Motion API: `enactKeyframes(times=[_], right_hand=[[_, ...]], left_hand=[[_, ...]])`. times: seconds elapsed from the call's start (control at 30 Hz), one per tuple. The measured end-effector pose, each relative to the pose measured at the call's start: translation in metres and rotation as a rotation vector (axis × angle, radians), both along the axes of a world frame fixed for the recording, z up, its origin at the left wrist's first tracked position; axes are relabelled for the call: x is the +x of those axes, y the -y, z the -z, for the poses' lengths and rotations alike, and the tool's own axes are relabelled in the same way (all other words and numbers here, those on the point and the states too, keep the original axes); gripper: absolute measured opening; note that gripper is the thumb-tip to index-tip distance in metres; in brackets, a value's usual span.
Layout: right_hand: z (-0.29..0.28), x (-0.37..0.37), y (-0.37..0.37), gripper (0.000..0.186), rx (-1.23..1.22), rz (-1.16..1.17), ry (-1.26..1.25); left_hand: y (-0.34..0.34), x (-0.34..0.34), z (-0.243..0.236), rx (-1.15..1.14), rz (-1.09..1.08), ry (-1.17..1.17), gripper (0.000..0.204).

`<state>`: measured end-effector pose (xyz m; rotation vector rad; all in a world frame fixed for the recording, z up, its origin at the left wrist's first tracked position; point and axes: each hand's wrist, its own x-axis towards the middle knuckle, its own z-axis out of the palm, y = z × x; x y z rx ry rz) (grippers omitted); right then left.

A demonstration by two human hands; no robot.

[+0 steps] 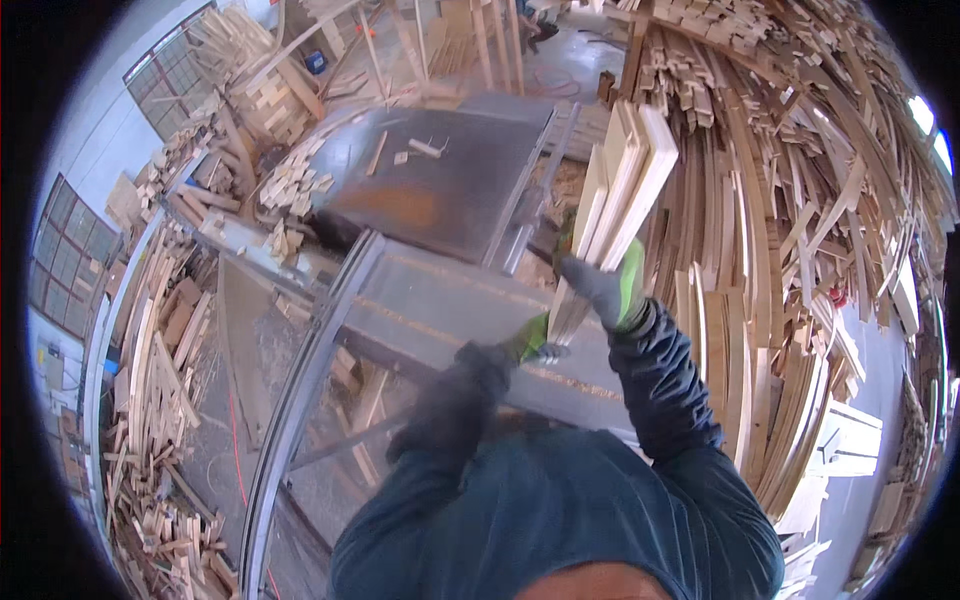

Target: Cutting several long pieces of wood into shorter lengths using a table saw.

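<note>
My left hand (500, 352) is blurred and half lost behind my dark sleeve; I see a grey and green glove under the lower end of the bundle of boards (615, 205), but I cannot tell whether its fingers are closed on the wood. My right hand (605, 290), also gloved in grey and green, is wrapped around the bundle near its lower end, fingers clenched on the pale planks. The boards stand tilted, their tops leaning up and to my right, above the near edge of the metal surface (440, 300). Their lower ends are hidden behind my right glove.

The far part of the surface is a dark steel plate (450, 185) with a rusty patch and a few small offcuts (425, 148) lying on it. What lies under the surface is hard to make out through the frame rails.

On my far left, small blue and yellow patches sit on the wall (48, 362), too small to tell what they are. A blue box-like thing (316, 62) lies among scraps at the top.

To my right a heap of long wood strips (790, 200) crowds close to the boards. To my left, scrap piles (150, 400) line the floor, with a bare strip of floor (235, 350) between them and the surface's frame.
</note>
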<state>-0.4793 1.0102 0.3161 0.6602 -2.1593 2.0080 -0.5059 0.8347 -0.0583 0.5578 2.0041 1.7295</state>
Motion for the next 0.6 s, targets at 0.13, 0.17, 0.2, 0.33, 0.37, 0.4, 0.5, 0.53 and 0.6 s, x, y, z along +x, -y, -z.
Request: enactKeyframes(times=[0.13, 0.17, 0.2, 0.33, 0.37, 0.4, 0.5, 0.53, 0.6], right_hand=[[-0.011, -0.002, -0.012, 0.038, -0.397, -0.085, -0.037], [-0.015, -0.004, -0.023, 0.036, -0.488, -0.103, -0.046], [0.030, -0.030, -0.057, 0.057, -0.468, -0.195, 0.144], [0.014, -0.032, -0.049, 0.061, -0.696, -0.388, 0.229], [0.018, -0.027, -0.036, 0.063, -0.658, -0.394, 0.238], [0.024, -0.025, -0.027, 0.064, -0.619, -0.402, 0.249], [0.135, -0.050, -0.005, 0.055, -0.139, -0.274, 0.102], [0.155, -0.034, 0.022, 0.055, -0.132, -0.317, 0.125], [0.202, 0.005, 0.086, 0.052, -0.044, -0.300, 0.573]], left_hand=[[-0.006, 0.042, -0.067, 0.198, -0.150, -0.089, 0.094], [-0.007, 0.055, -0.086, 0.197, -0.147, -0.083, 0.094], [-0.002, 0.066, -0.107, 0.097, -0.185, -0.202, 0.096], [0.034, 0.112, -0.128, -0.136, -0.311, -0.176, 0.096], [0.047, 0.131, -0.120, -0.133, -0.339, -0.161, 0.096], [0.060, 0.150, -0.110, -0.294, -0.444, -0.182, 0.091], [0.103, 0.190, -0.085, -0.494, -0.680, -0.170, 0.081], [0.120, 0.203, -0.075, -0.534, -0.801, -0.160, 0.077], [0.158, 0.232, -0.033, -0.771, -0.926, -0.108, 0.072]])
